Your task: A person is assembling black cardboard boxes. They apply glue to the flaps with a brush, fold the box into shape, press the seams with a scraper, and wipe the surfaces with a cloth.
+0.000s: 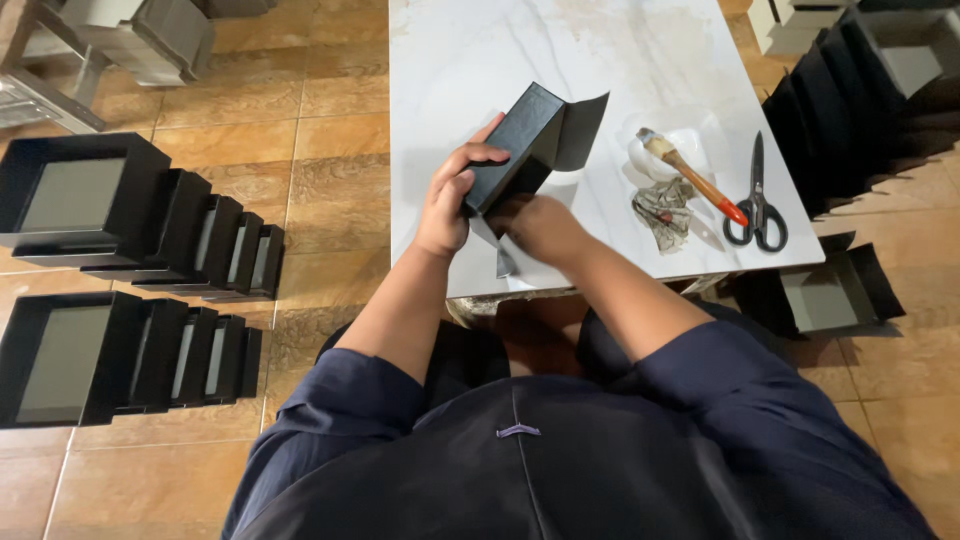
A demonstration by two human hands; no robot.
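Note:
A small black box (520, 145) with a loose black paper flap sticking out to its right is tilted up over the near part of the white marbled table (480, 60). My left hand (452, 195) grips the box's left side, thumb over its top edge. My right hand (540, 225) is under the box's near end, fingers pressed against it; whether it holds anything else is hidden.
On the table's right lie a glue brush with an orange handle (690, 175), black scissors (757, 200) and a crumpled rag (662, 212). Rows of black boxes stand on the tiled floor at left (150, 220) and stacked at right (850, 100). An open box (830, 292) lies right of the table.

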